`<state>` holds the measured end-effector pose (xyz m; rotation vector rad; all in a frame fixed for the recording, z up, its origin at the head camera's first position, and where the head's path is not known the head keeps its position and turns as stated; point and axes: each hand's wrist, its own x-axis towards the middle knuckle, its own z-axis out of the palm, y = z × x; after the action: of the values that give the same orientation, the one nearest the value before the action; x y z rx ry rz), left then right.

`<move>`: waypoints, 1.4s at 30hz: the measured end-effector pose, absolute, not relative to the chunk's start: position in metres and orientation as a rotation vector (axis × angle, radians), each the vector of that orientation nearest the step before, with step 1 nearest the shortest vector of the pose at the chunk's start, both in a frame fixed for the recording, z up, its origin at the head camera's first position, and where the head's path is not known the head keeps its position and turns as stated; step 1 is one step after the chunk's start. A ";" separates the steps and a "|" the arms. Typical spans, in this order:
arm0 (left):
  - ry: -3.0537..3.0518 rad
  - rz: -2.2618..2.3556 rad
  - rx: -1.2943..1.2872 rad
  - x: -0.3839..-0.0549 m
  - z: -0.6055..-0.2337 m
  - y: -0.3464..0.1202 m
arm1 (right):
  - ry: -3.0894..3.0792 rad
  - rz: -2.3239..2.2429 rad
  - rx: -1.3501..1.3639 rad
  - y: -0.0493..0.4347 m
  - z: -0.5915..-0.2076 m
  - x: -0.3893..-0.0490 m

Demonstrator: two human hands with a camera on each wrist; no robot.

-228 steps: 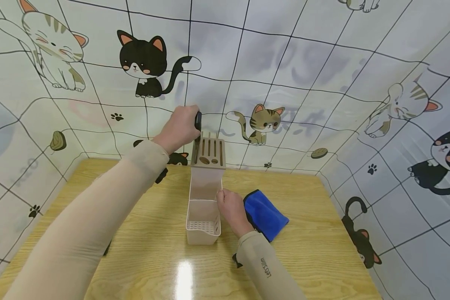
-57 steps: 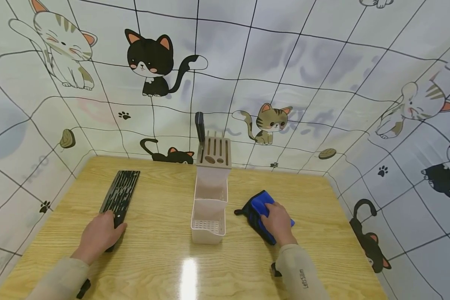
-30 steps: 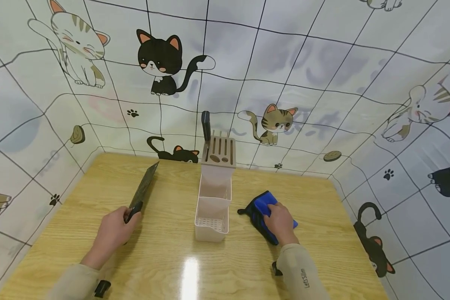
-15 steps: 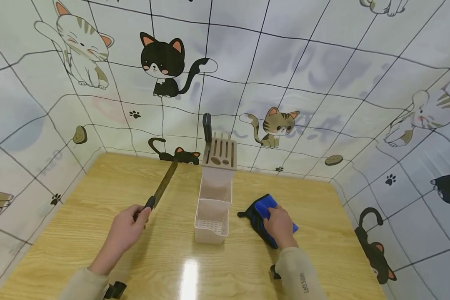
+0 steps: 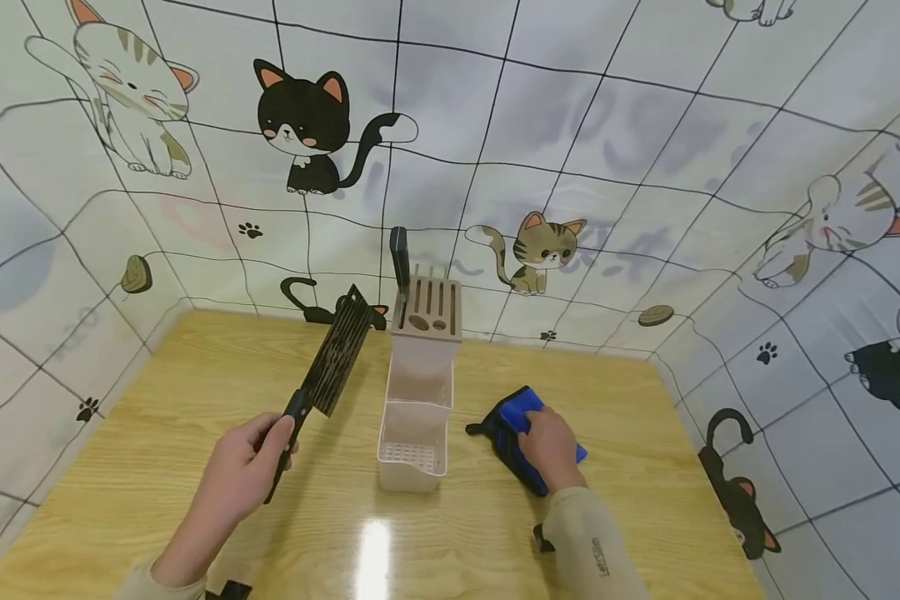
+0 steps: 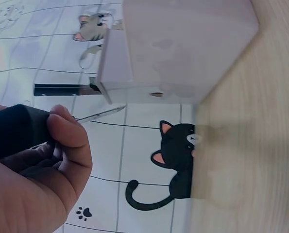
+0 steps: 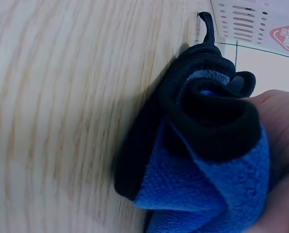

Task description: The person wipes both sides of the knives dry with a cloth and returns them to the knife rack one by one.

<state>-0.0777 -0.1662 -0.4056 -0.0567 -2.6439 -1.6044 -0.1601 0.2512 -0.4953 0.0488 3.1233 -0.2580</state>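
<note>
My left hand (image 5: 243, 467) grips the black handle of a cleaver (image 5: 339, 354). The cleaver is raised above the table, its broad dark-streaked blade slanting up and away, left of the knife holder. In the left wrist view the fingers (image 6: 76, 145) curl round the handle, and the blade shows only as a thin sliver. My right hand (image 5: 553, 446) holds a blue cloth (image 7: 197, 184) with black edging, bunched up on the table right of the holder. The pale knife holder (image 5: 412, 479) has a slotted brown top, with one black-handled knife (image 5: 400, 254) standing in its left slot.
The wooden table (image 5: 607, 400) meets a wall (image 5: 457, 108) printed with cats and grid lines at its back edge. The holder's open front compartments face me. Bare tabletop shows between the holder and the cloth.
Earlier my left hand was at the knife in the holder; then it took the cleaver from the table's left, lifted it rightward and turned its blade. My right hand moved from holder to cloth.
</note>
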 end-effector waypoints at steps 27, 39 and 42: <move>-2.482 -1.763 -0.249 -0.065 -0.374 -0.134 | 3.141 -0.845 0.201 0.260 -0.478 -0.172; -2.458 -1.830 -0.408 -0.088 -0.386 -0.128 | 3.194 -1.024 0.140 0.248 -0.465 -0.172; -2.437 -1.860 -0.467 -0.097 -0.389 -0.126 | 3.223 -1.059 0.094 0.247 -0.459 -0.172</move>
<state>-0.0968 -0.1262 -0.3891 -0.4675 -2.4370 -1.8605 -0.1717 0.2466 -0.4591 0.0944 3.2233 -1.0588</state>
